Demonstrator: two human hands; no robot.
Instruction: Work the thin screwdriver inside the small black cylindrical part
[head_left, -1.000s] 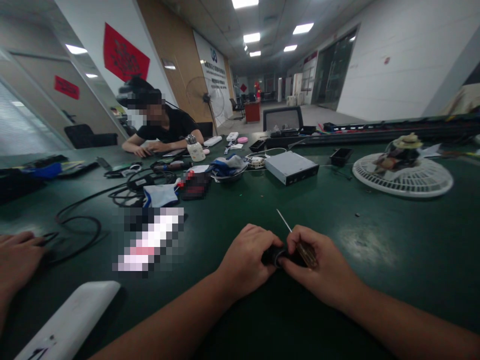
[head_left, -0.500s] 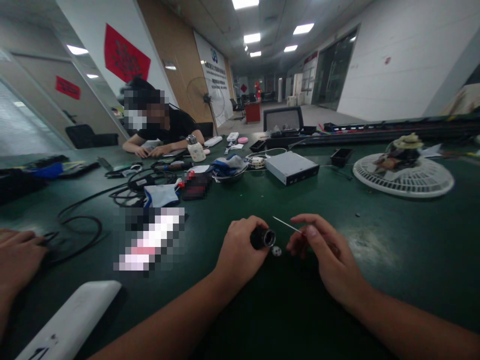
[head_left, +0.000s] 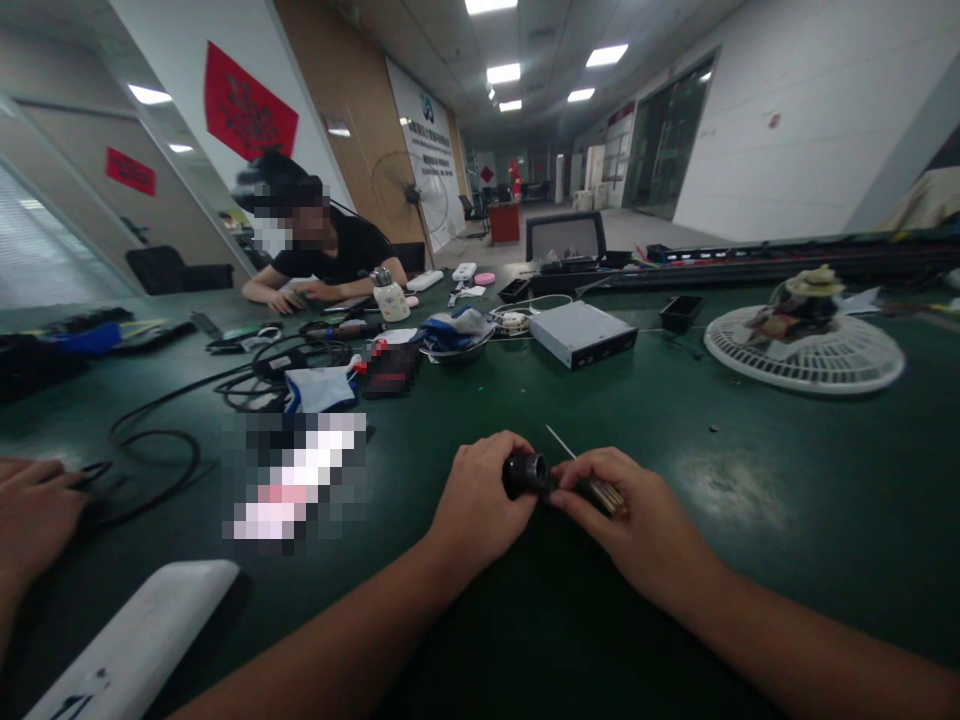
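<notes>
"Clasping tight, the left hand (head_left: 484,490) is wrapping its fingers round a short black cylinder (head_left: 526,474), just above the green table (head_left: 457,415), and its ring-shaped mouth is facing right."

"And the right hand (head_left: 626,500)? Is it gripping anything?"

"Yes, it is keeping a screwdriver (head_left: 609,498) tucked against the palm. Its striped handle is showing below the forefinger, and its thin shaft is pointing up and leftward. Thumb and forefinger are narrowing to a pinch right beside the cylinder's mouth."

"Pinching what?"

"Something dark (head_left: 551,484) is showing at the fingertips, but I'm not managing to tell what; it's too small."

"So what is changing?"

"Half a second ago that hand was standing apart, fingers loose and spread, with a spotted disc showing just below the mouth. Now the fingertips are closing in on that very spot. A second ago both hands were crowding together lower down, the right thumb pressing at the mouth; now the cylinder is sitting higher and further left."

"Anything else shifting?"

"Hardly. Beyond the hands, the grey box (head_left: 581,330) is staying put, and the white fan grille (head_left: 806,350) is lying at the right as before."
</notes>
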